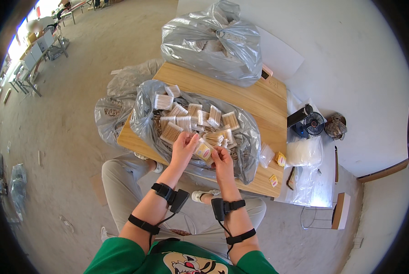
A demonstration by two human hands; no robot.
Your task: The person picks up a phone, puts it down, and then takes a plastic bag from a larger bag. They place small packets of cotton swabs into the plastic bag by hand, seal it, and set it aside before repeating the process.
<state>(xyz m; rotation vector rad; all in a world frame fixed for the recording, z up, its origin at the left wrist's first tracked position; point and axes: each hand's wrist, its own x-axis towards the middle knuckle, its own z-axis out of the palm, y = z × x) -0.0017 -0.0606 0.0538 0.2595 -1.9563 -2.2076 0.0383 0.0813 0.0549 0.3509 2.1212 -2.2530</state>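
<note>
A small clear packet of cotton swabs (204, 152) with a yellow label card is held between my two hands, above a grey plastic bag. My left hand (183, 147) pinches its upper left side, and my right hand (223, 160) grips its lower right edge. Beneath them, the open grey bag (144, 106) lies spread on the table, full of loose swabs. Several bundles of cotton swabs (204, 118) with white tips and wooden sticks rest on top in rows. My fingers hide part of the packet.
The wooden table (270, 119) carries a tied grey bag (211, 48) at the back. Yellow cards (280, 159) and clear plastic sleeves (266, 155) lie near its right edge. Beyond stand a small black fan (314, 123) and a stack of clear bags (304, 152). Another bag (111, 119) sits left.
</note>
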